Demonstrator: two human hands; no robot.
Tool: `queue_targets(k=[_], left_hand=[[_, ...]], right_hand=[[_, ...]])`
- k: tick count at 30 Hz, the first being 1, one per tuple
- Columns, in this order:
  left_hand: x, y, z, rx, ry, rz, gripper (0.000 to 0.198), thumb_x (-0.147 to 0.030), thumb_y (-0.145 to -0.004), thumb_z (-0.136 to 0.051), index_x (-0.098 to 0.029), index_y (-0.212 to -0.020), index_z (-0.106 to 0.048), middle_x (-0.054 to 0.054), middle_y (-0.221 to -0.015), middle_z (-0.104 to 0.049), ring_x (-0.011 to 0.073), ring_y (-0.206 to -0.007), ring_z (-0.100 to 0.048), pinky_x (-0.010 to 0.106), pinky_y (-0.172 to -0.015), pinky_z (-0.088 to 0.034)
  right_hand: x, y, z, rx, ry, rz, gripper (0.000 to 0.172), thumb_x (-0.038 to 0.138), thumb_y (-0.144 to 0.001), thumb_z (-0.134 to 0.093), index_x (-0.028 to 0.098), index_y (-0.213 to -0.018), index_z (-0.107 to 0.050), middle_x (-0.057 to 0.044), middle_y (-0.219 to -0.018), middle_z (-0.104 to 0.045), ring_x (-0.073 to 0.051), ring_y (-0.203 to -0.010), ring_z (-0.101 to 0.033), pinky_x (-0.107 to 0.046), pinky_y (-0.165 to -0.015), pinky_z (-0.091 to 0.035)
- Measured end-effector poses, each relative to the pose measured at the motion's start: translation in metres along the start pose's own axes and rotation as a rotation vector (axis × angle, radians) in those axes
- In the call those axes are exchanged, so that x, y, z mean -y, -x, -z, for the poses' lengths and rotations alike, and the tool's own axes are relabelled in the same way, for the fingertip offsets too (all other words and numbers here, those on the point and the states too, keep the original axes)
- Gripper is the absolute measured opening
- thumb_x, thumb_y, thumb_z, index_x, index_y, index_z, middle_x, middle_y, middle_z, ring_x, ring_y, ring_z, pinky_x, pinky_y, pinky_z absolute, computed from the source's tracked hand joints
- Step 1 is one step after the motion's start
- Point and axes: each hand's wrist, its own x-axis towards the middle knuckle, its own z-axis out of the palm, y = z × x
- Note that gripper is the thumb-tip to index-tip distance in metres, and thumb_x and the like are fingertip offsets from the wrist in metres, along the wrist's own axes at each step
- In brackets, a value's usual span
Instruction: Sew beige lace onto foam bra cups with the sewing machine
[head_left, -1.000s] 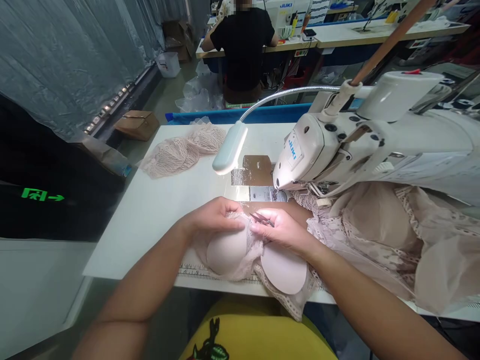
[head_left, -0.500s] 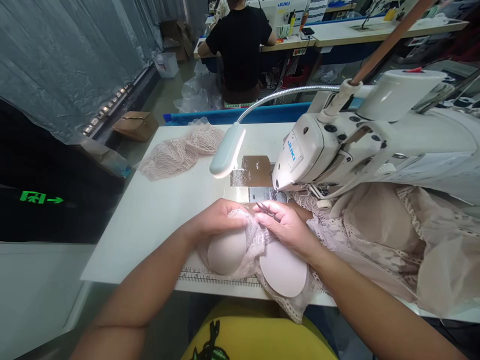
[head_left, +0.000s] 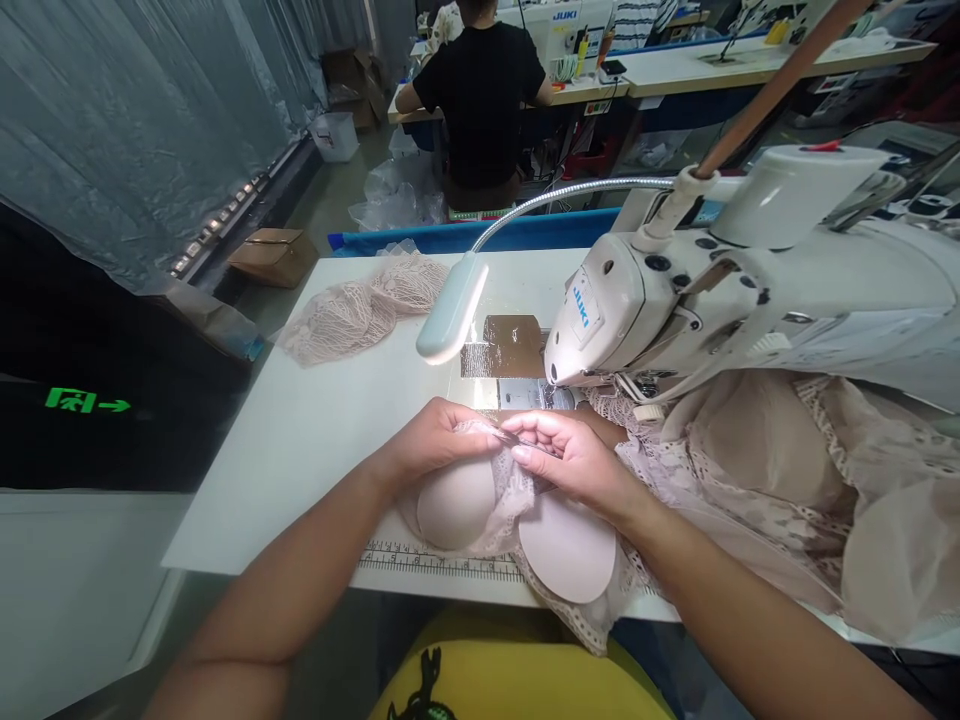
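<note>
A pale pink lace bra (head_left: 517,505) with padded cups lies at the front edge of the table, partly hanging over it. My left hand (head_left: 435,440) is closed, pinching its lace upper edge above the left cup (head_left: 457,505). In my closed right hand (head_left: 566,450) is a small pair of metal thread snips (head_left: 529,443). Their tips point left and meet the lace beside my left fingertips. Fingers hide most of the handles. The right cup (head_left: 568,545) lies below my right hand.
A white sewing machine (head_left: 600,310) stands to the right, with a lit lamp (head_left: 452,308) on a bent neck. More lace garments (head_left: 765,450) are heaped under its arm. Beige lace (head_left: 337,318) lies at the back left. Ahead, a person in black (head_left: 487,100) sits at another table.
The snips have tilted and shifted left and down, their tips now at the lace by my left fingers. My left hand keeps its hold; the bra has hardly moved.
</note>
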Motion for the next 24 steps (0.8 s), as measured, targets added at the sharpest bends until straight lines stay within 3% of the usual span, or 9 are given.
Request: queue_targets(k=[8, 15, 21, 24], left_hand=[[-0.0005, -0.0003, -0.0023, 0.01, -0.064, 0.028, 0.032, -0.039, -0.069, -0.076, -0.01, -0.065, -0.063, -0.003, -0.056, -0.048, 0.008, -0.054, -0.042, 0.022, -0.05, -0.03], [-0.0019, 0.0011, -0.0025, 0.011, -0.086, 0.049, 0.035, -0.043, -0.068, -0.075, -0.011, -0.064, -0.059, -0.002, -0.06, -0.046, 0.009, -0.056, -0.041, 0.023, -0.051, -0.029], [-0.0016, 0.0012, -0.005, 0.053, -0.205, 0.044, 0.039, -0.043, -0.07, -0.072, -0.013, -0.057, -0.051, -0.005, -0.056, -0.033, 0.007, -0.054, -0.03, 0.023, -0.05, -0.02], [-0.0007, -0.0001, -0.0063, 0.069, -0.27, 0.05, 0.04, -0.047, -0.07, -0.071, -0.013, -0.058, -0.054, -0.005, -0.055, -0.033, 0.0074, -0.053, -0.03, 0.023, -0.049, -0.02]], right_hand=[[0.0038, 0.0021, -0.0048, -0.024, 0.046, 0.028, 0.022, 0.034, -0.078, -0.067, 0.018, -0.093, -0.067, -0.008, -0.098, -0.069, -0.021, -0.091, -0.064, -0.037, -0.079, -0.052], [0.0041, 0.0007, -0.003, -0.013, -0.059, -0.038, 0.026, 0.038, -0.075, -0.069, 0.018, -0.09, -0.066, -0.006, -0.086, -0.068, -0.018, -0.08, -0.063, -0.032, -0.071, -0.051], [0.0014, -0.0008, -0.0026, 0.042, 0.008, -0.044, 0.028, 0.036, -0.073, -0.07, 0.018, -0.093, -0.064, -0.004, -0.085, -0.065, -0.016, -0.076, -0.06, -0.03, -0.068, -0.05], [0.0028, -0.001, -0.0042, 0.035, 0.039, -0.059, 0.024, 0.036, -0.073, -0.069, 0.018, -0.089, -0.063, -0.002, -0.079, -0.063, -0.016, -0.072, -0.059, -0.03, -0.065, -0.049]])
